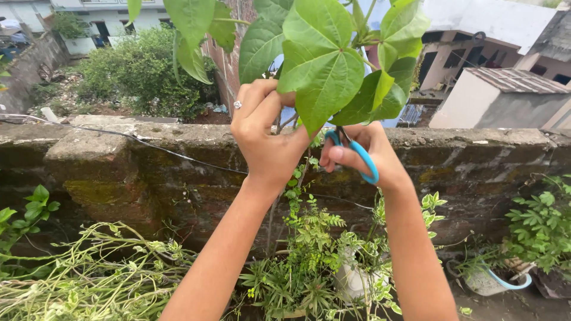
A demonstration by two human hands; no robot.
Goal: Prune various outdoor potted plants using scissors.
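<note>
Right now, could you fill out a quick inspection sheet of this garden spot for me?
Surface: mossy, weathered brick wall runs across the view; bare ground below.
Job's things: big-leaved plant with thin stems; blue-handled scissors raised at a stem.
Clutter: white pot among small potted greenery; tipped pot with a blue rim; heap of cut vines lower left.
Grippers: left hand, ring on one finger, grips the stems; right hand holds the scissors.
Cables: thin dark wire trails over the wall.
Surroundings: buildings, shrubs and rooftops beyond the wall; no other people seen.
</note>
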